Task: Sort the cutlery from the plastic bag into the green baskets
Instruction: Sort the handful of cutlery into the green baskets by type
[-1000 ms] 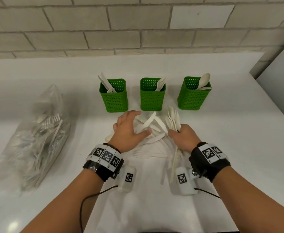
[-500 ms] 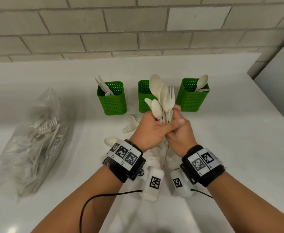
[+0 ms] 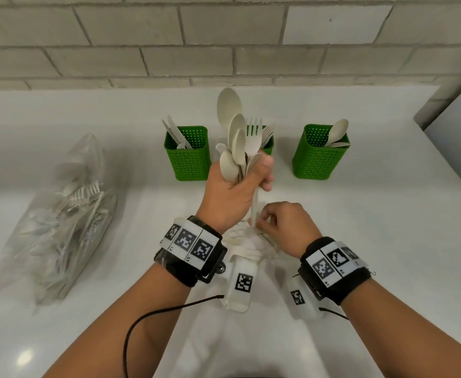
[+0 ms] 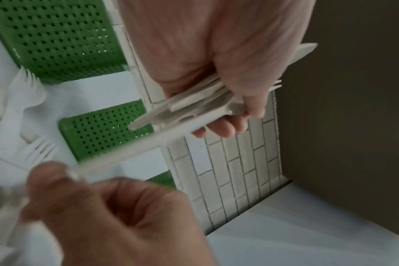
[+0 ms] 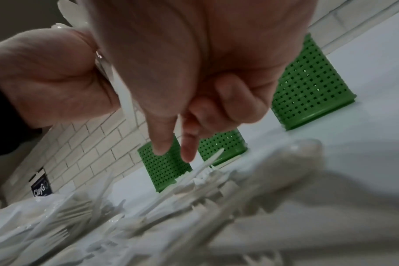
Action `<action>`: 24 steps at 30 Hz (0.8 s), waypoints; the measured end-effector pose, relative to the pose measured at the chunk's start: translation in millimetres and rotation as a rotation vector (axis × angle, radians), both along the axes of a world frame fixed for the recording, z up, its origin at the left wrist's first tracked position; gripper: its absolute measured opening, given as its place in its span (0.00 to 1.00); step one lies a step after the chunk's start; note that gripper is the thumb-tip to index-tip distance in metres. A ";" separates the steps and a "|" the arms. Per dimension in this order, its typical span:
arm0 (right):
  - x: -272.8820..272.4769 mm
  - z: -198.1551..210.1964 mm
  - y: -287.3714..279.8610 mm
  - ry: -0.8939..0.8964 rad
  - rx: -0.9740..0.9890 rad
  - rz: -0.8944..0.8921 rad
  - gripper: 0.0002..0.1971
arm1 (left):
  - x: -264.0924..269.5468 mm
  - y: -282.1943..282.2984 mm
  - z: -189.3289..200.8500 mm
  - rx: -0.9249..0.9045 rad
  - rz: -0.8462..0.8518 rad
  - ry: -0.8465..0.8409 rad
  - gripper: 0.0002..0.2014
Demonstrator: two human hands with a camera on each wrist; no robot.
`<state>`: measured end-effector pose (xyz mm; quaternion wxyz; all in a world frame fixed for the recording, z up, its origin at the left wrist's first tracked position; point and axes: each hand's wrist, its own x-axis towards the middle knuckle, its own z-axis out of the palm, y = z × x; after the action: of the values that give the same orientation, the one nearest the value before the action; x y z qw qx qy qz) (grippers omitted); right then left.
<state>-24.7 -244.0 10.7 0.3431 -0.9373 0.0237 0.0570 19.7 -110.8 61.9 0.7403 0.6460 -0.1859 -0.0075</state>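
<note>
While three green perforated plastic baskets stand in a row near the grey brick wall (image 3: 224,36), the person's left hand (image 3: 232,192) is raised above the white countertop (image 3: 387,227), its fingers wrapped tightly around an upright bunch of cream plastic spoons and forks (image 3: 235,140). Lower and to the right, the right hand (image 3: 286,225) pinches the bottom end of one long cream handle (image 3: 255,205) hanging from that bunch, between thumb and curled fingers. Beneath both hands lies a loose pile of cream plastic cutlery (image 3: 251,241) on the countertop. The left basket (image 3: 187,159) holds knives, the middle basket (image 3: 269,144), partly hidden behind the bunch, holds forks, and the right basket (image 3: 319,156) holds spoons. Well to the left lies a clear plastic bag (image 3: 60,214), filled with more cutlery.
</note>
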 end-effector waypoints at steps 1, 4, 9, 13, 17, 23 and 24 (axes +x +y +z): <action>-0.3 1.8 0.6 0.008 0.059 0.029 0.08 | -2.3 -0.1 -1.3 0.019 0.004 -0.009 0.05; -1.0 15.2 -4.4 0.062 0.075 0.095 0.07 | -9.3 6.8 -10.6 0.056 0.033 0.001 0.07; -21.0 17.1 -33.1 0.264 -0.318 0.167 0.28 | -21.1 40.0 -46.7 0.179 0.078 0.105 0.08; -32.8 1.5 -27.0 0.331 -0.322 0.262 0.45 | -29.7 49.2 -75.6 0.353 0.012 0.241 0.05; -22.2 -3.3 -21.4 0.170 -0.395 0.242 0.41 | -25.1 56.5 -64.5 0.324 0.137 0.262 0.09; 10.5 -7.0 -0.4 0.114 -0.478 0.579 0.67 | -3.6 95.4 -53.5 0.311 0.303 0.297 0.14; 16.4 -9.0 5.3 0.158 -0.493 0.604 0.68 | -2.3 100.0 -55.6 0.335 0.302 0.308 0.14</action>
<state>-8.3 -238.7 1.7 0.0728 -0.9491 -0.2136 0.2196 17.4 -10.8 6.3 0.6354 0.7711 0.0313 -0.0259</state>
